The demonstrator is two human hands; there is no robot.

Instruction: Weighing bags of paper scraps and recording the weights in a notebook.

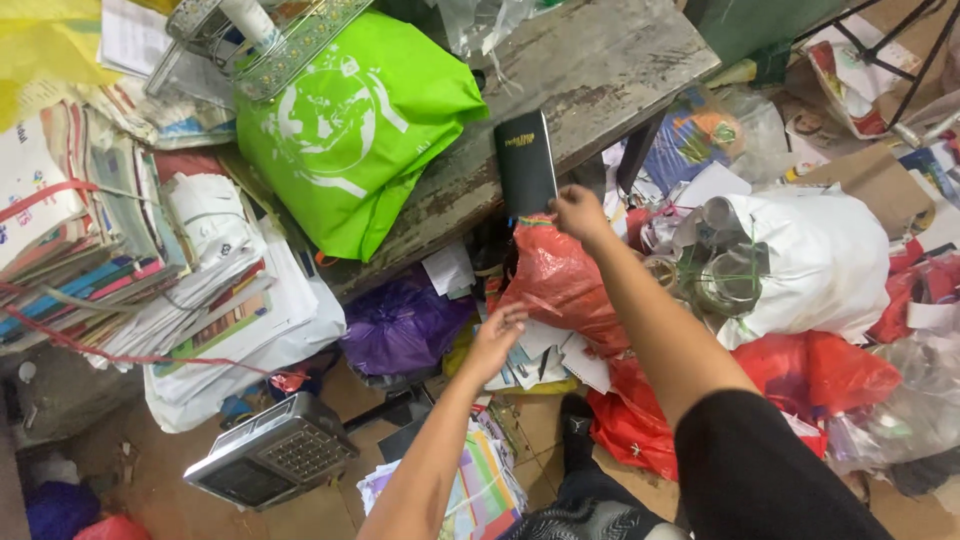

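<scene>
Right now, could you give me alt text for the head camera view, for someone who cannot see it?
The right hand holds a black book upright against a worn wooden bench, while the left hand reaches open toward a red plastic bag. Around them lie a green bag, stacked papers and a scale.

green printed bag [350, 130] on bench | red bag [560, 285] below | white sack [820, 255] right
</scene>
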